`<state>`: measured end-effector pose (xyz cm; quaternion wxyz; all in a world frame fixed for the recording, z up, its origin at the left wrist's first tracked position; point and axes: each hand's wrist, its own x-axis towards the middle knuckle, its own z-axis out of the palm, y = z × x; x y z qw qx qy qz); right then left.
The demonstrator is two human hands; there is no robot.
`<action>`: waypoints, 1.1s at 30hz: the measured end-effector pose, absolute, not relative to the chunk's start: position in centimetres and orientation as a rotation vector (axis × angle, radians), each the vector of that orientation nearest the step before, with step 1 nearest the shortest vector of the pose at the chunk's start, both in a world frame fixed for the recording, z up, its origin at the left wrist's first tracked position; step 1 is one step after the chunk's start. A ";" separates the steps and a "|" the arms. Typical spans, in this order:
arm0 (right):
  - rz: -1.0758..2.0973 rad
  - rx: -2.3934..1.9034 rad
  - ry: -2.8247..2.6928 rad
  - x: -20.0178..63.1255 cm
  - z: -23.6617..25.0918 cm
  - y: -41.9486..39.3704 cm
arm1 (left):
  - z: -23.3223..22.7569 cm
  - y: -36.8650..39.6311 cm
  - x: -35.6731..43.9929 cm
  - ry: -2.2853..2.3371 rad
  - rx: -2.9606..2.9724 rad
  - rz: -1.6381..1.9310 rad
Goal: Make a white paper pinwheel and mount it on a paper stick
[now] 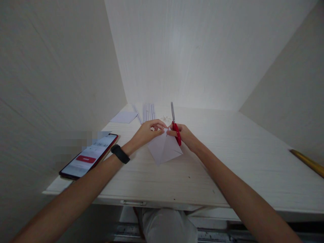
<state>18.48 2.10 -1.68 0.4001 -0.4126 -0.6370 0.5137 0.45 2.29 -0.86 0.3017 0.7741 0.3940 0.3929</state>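
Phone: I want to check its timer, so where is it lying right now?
In the head view the phone lies screen-up on the left of the desk, near the front edge, just left of the left hand and its wristband.

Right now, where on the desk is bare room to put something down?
The wide stretch between the right hand and the gold rod is bare. The near edge below the folded paper is bare too. It is crowded behind the hands, by the paper strips, and left by the phone.
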 end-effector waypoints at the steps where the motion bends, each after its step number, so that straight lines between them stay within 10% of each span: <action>1: 1.303 -1.046 -1.622 18.5 -1.7 2.1 | -0.9 2.3 0.5 1.055 2.073 1.046; 33: 1.319 -1.000 -1.721 18.4 -1.8 2.2 | -0.1 1.5 0.7 1.133 1.685 1.004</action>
